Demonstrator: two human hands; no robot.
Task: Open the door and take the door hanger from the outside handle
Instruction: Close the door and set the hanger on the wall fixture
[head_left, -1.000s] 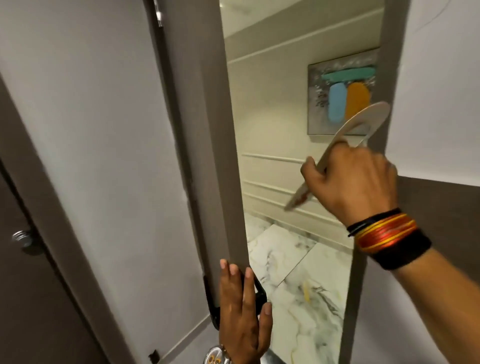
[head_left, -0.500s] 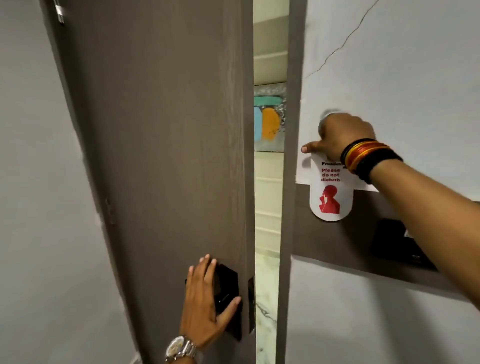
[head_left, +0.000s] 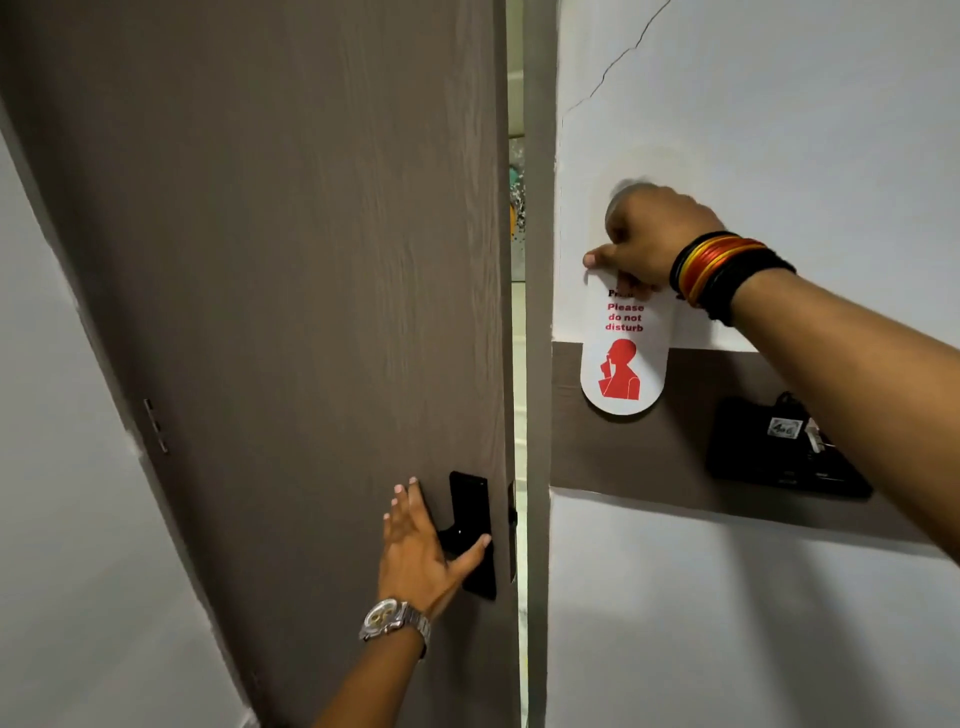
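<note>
The brown door (head_left: 291, 260) stands almost closed, with a thin gap at its right edge. My left hand (head_left: 423, 545) lies flat on the door with fingers spread, its thumb on the black inside handle plate (head_left: 470, 530). My right hand (head_left: 636, 241) grips the top of the white door hanger (head_left: 623, 364), which hangs against the wall right of the door frame. Red print on the hanger reads "Please do not disturb" above a red figure. The outside handle is hidden behind the door.
The grey door frame (head_left: 537, 364) runs vertically beside the gap. A brown band (head_left: 649, 467) crosses the white wall, with a black wall-mounted device (head_left: 779, 452) on it under my right forearm. A hinge (head_left: 156, 426) shows on the door's left edge.
The door has swung from wide open to nearly closed under my left hand. My right hand brought the hanger in from the doorway and now holds it against the wall.
</note>
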